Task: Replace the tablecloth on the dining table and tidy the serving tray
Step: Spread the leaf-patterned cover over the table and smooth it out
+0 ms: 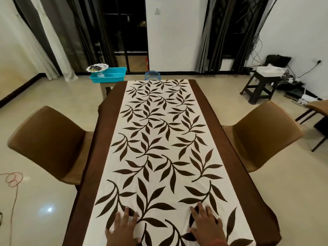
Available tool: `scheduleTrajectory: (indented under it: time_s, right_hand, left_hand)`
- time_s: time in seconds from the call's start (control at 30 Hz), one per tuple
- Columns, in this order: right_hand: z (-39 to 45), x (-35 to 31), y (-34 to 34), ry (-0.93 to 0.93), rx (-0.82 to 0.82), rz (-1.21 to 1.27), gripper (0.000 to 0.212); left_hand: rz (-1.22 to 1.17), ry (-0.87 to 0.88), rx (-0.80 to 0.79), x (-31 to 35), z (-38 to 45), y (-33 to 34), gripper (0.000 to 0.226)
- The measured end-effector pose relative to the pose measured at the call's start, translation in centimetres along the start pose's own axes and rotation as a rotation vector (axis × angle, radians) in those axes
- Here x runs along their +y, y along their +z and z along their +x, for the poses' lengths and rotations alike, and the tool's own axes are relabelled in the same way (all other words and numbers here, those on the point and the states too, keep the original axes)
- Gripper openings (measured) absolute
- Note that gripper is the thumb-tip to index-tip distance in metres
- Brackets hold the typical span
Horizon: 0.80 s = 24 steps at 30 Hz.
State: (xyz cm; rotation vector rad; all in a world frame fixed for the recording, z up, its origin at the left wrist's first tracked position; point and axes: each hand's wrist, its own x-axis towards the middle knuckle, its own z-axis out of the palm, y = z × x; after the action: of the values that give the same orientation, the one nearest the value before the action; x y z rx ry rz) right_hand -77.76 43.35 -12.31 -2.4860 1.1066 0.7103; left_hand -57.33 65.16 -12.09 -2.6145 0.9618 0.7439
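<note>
A tablecloth (pixel 159 139), white with dark brown leaves and wide brown borders, lies spread flat over the long dining table. My left hand (pixel 122 229) rests palm down on the cloth at the near end, fingers spread. My right hand (pixel 205 226) lies flat on the cloth a little to the right, fingers apart too. Neither hand holds anything. Beyond the table's far left corner, a turquoise serving tray (pixel 113 75) sits on a small stool, with a white scalloped dish (pixel 97 68) holding dark items on its left end.
Brown chairs stand at the table's left (pixel 46 142) and right (pixel 264 132). A blue-rimmed object (pixel 153 75) shows behind the far edge. A dark stool (pixel 260 86) with a white box and tangled cables sits at the back right. A red cord (pixel 13 180) lies on the floor.
</note>
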Motion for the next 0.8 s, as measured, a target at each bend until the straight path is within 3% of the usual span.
scheduleTrajectory:
  time_s: [0.2,0.37,0.6,0.8]
  right_hand:
    - [0.0,-0.4,-0.5,-0.029,-0.011,-0.004,0.075]
    - [0.2,-1.3,-0.6,-0.116,0.028,-0.069,0.070]
    - [1.5,-6.2,-0.4,-0.322,0.059,-0.151,0.070]
    - [0.4,-14.2,0.3,-0.502,0.031,-0.228,0.071]
  left_hand:
    - [-0.055,0.033,-0.081,-0.3,0.1,0.1,0.096]
    - [-0.100,0.010,-0.009,-0.3,-1.3,1.3,0.087]
    - [-0.198,-0.190,0.041,-2.8,-5.8,2.2,0.076]
    - [-0.313,-0.345,0.063,-7.7,-9.5,3.6,0.076]
